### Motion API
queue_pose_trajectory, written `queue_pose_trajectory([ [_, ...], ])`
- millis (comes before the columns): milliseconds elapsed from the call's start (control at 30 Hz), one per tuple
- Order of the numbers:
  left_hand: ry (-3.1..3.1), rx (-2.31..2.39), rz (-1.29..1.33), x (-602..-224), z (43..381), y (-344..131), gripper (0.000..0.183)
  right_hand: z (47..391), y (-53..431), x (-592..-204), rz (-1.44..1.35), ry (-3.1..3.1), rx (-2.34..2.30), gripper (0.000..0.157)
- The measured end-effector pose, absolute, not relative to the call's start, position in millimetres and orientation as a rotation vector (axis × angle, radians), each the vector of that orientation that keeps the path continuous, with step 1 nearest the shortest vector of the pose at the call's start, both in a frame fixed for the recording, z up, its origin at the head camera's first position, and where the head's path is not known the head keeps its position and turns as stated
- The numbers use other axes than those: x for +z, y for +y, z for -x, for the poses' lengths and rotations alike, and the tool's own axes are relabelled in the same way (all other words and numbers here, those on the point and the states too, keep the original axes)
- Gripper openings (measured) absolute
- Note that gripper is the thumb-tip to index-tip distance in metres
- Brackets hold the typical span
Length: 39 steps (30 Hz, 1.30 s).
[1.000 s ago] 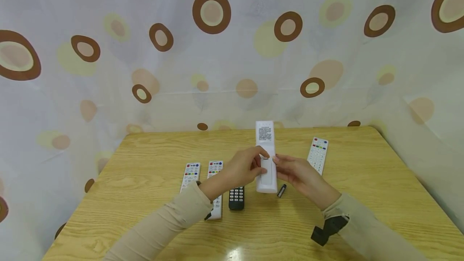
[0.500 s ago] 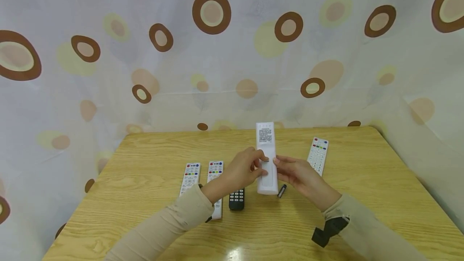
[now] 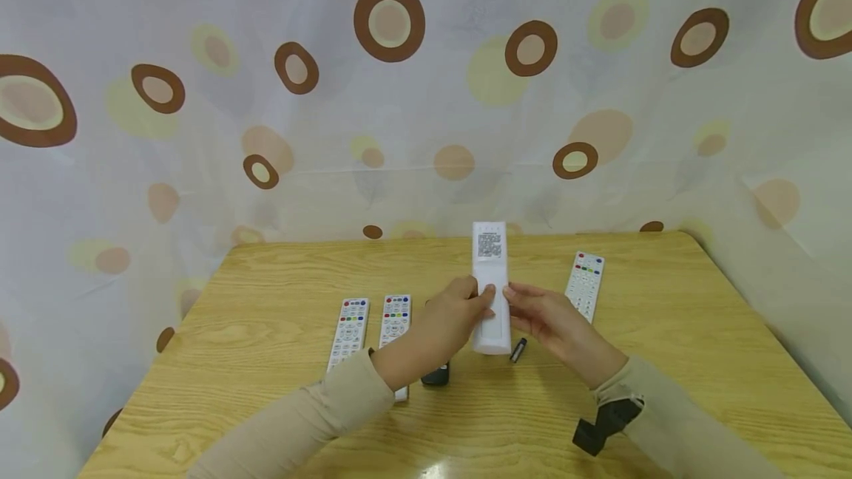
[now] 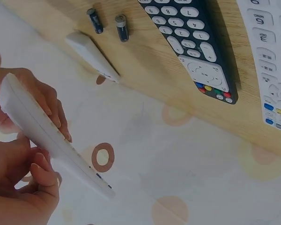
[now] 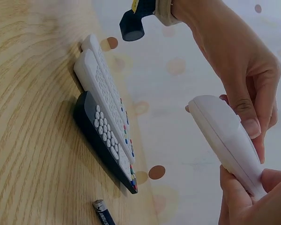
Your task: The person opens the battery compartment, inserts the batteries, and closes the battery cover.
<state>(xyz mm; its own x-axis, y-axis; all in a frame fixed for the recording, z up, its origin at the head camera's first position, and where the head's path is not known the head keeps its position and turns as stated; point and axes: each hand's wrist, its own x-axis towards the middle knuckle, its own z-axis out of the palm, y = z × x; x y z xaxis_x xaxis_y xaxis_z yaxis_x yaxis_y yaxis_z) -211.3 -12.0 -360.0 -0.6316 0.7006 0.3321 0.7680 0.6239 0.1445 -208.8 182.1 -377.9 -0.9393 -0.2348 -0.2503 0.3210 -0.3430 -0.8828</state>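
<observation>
A white remote control (image 3: 491, 257) is held above the table with its back, bearing a printed label, toward the head camera. My right hand (image 3: 549, 320) grips its right edge between thumb and fingers. On the other side, my left hand (image 3: 452, 316) lays its thumb (image 5: 248, 123) on the battery cover, its other fingers bent at the remote's left edge. The remote's button face is hidden in the head view. Below it on the table lies a battery (image 3: 518, 350); the left wrist view shows two small batteries, one dark battery (image 4: 94, 21) and a silver-ended battery (image 4: 122, 28).
Two white remotes, an outer remote (image 3: 349, 327) and an inner remote (image 3: 396, 313), lie left on the wooden table (image 3: 279, 279). A black remote (image 3: 435, 375) is partly under the left hand. Another white remote (image 3: 584, 283) lies right, behind the right hand. A patterned curtain (image 3: 426, 117) stands behind.
My left hand has shifted its grasp: index finger and thumb were on the cover, now the thumb lies higher on it and the other fingers are drawn back. The remote has barely moved.
</observation>
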Motion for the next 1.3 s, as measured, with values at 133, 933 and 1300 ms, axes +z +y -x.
queue_pose_trajectory([
  [133,-2.572,-0.295,1.22,-362,208,-11,0.037,210,182,-380,-0.108,1.558,-2.319,0.059],
  [933,-2.777,-1.225,0.92,-379,212,-5,0.051,213,181,-377,-0.181,1.56,-2.387,0.06],
  [1300,-2.769,-1.382,0.771,-375,212,0,0.049,215,180,-373,-0.19,1.532,-2.406,0.06],
])
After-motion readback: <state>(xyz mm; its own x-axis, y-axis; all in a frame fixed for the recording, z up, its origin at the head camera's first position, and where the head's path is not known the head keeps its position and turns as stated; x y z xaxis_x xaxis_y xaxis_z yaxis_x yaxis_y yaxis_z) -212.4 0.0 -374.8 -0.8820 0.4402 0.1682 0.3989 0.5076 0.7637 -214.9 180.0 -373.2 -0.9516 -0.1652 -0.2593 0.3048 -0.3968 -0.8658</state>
